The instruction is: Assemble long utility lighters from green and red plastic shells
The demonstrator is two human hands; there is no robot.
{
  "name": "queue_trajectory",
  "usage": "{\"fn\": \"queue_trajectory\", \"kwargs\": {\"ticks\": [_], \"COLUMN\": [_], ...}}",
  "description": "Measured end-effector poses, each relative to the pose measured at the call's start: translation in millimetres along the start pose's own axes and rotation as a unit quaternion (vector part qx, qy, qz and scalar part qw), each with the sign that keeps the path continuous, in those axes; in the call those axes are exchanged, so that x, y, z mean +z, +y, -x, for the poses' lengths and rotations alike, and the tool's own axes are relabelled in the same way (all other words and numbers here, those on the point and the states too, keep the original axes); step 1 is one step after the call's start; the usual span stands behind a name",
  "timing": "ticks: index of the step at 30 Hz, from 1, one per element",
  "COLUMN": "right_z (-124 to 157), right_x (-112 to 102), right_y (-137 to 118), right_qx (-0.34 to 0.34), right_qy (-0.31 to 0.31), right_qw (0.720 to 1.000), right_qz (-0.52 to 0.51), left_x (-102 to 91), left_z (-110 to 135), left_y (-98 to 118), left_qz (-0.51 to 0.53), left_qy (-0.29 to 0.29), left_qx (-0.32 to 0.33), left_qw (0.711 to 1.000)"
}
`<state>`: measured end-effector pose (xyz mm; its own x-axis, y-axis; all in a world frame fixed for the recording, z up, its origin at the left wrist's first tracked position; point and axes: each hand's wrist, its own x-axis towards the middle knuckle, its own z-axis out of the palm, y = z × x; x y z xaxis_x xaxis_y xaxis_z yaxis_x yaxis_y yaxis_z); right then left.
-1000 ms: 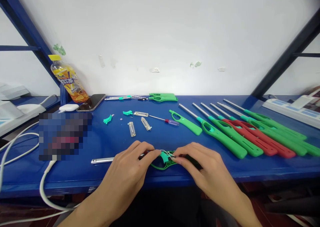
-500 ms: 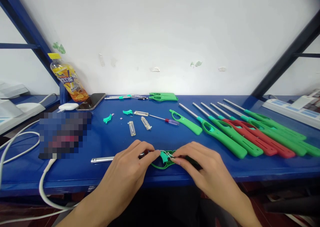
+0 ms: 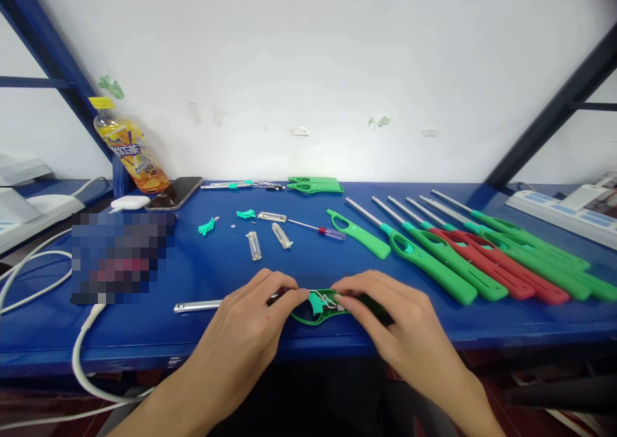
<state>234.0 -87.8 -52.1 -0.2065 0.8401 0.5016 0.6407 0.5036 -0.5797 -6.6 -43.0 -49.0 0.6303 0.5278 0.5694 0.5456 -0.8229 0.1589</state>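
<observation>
An opened gas lighter with a green half-casing (image 3: 306,321) lies near the table's front edge, its metal tube (image 3: 197,306) pointing left. Inside the casing show a teal trigger (image 3: 316,304) and a bent pale wire (image 3: 328,298). My left hand (image 3: 248,318) is closed around the front of the lighter, thumb and forefinger pinching beside the trigger opening. The right hand (image 3: 398,308) grips the handle part, its thumb and fingertips at the inner parts just right of the wire. Fingers cover both the tube's base and the handle's far end.
Behind my hands lie clear fuel tanks (image 3: 254,246), teal triggers (image 3: 206,226), a screwdriver (image 3: 332,234) and a green casing half (image 3: 361,234). Several assembled lighters (image 3: 434,268) lie at right. More casing halves (image 3: 315,185), metal tubes (image 3: 226,186), a phone (image 3: 174,193) and a bottle (image 3: 130,148) sit farther back.
My right thumb and fingertips have shifted slightly right, uncovering more of the wire and inner parts. The left hand keeps nearly the same grip.
</observation>
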Motion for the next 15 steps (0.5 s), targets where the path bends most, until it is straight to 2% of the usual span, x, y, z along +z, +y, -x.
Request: {"fn": "queue_trajectory", "kwargs": {"ticks": [4,9,12,15], "right_z": [-1,-2,-5,-12], "right_x": [0,0,-3,-8], "right_y": [2,4,5,3], "right_qx": [-0.017,-0.019,0.008,0.028], "right_qy": [0.019,0.008,-0.022,-0.077], "right_qw": [1.000,1.000,1.000,0.996], "right_qz": [0.014,0.009,-0.015,-0.018], "left_x": [1.4,3.0,4.4,5.8], "left_z": [1,2,4,4], "left_y": [-1,-1,-1,-1], "left_qz": [0.002,0.012,0.020,0.029], "left_qy": [-0.002,0.001,0.011,0.014], "left_qx": [0.001,-0.001,0.001,0.000], "left_qw": [1.000,1.000,1.000,0.999]}}
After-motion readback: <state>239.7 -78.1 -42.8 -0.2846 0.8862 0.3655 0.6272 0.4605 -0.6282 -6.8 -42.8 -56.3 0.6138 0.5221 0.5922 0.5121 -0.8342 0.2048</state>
